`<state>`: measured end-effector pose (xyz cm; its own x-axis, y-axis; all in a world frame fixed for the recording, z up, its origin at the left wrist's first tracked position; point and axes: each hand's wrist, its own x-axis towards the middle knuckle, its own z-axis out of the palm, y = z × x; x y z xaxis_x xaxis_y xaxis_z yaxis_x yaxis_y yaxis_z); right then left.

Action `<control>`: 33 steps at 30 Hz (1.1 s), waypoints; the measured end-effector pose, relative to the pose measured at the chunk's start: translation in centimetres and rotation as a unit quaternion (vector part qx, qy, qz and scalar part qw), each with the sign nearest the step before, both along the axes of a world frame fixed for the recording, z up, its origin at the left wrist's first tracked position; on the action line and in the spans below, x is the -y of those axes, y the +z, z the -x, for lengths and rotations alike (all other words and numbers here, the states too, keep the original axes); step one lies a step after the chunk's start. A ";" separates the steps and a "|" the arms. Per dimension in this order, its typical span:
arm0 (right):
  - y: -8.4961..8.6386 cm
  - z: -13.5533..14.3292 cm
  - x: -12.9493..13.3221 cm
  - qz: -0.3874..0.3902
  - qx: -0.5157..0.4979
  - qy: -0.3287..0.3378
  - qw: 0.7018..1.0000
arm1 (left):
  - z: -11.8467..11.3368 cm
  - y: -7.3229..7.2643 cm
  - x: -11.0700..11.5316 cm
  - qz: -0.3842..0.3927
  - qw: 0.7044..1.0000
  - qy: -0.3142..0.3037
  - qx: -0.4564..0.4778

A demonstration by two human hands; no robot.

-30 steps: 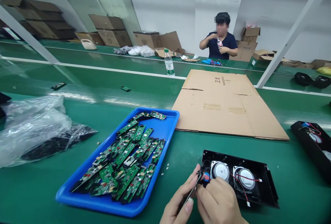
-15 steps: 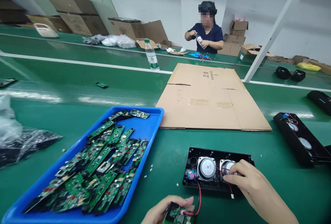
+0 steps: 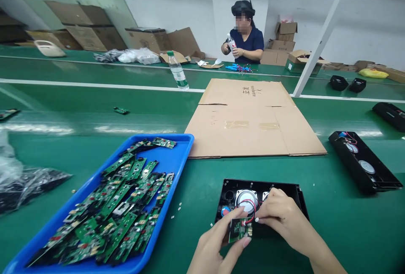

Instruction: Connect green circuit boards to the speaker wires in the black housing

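My left hand (image 3: 218, 240) grips a green circuit board (image 3: 238, 231) by its edges, thumb below and fingers above. Red and black wires (image 3: 254, 206) run from a white plug on the board toward the speaker housing. Close beside the board, my right hand (image 3: 284, 219) pinches a small white wire connector (image 3: 257, 219) between thumb and fingertips. Beneath both hands lies the open black speaker housing (image 3: 295, 194), with a round silver speaker (image 3: 245, 198) and a blue-and-red part (image 3: 225, 210) at its left. A second speaker (image 3: 265, 195) is mostly covered by my right hand.
A blue tray (image 3: 186, 143) piled with circuit boards stands on the left. Flattened cardboard (image 3: 253, 139) lies ahead; another open speaker housing (image 3: 351, 164) sits at right. Across the bench (image 3: 152, 116), a person (image 3: 248, 42) holds a bottle. A green-capped bottle (image 3: 179, 71) stands near the rail.
My left hand has lifted the circuit board up and forward, over the housing's near edge. My right hand has left the second speaker and moved left, now pinching the wire connector beside the board.
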<state>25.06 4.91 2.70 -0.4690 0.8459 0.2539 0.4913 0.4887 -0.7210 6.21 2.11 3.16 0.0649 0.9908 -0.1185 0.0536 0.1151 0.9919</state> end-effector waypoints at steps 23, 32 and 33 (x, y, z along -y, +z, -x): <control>-1.8 1.7 0.5 -0.192 0.139 -0.109 0.965 | -0.5 -0.9 -1.5 -0.091 0.983 -0.053 -0.150; -2.1 1.7 0.8 -0.203 0.146 -0.099 0.963 | -0.5 -1.2 -1.7 -0.126 0.966 -0.094 -0.205; -2.1 1.7 0.8 -0.208 0.149 -0.096 0.962 | -0.5 -1.3 -1.7 -0.134 0.965 -0.095 -0.206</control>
<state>23.36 4.14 0.62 -0.4184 0.7787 0.4676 0.7560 0.5839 -0.2958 6.75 3.80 1.86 0.2503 0.9643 0.0863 0.4438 -0.1935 0.8750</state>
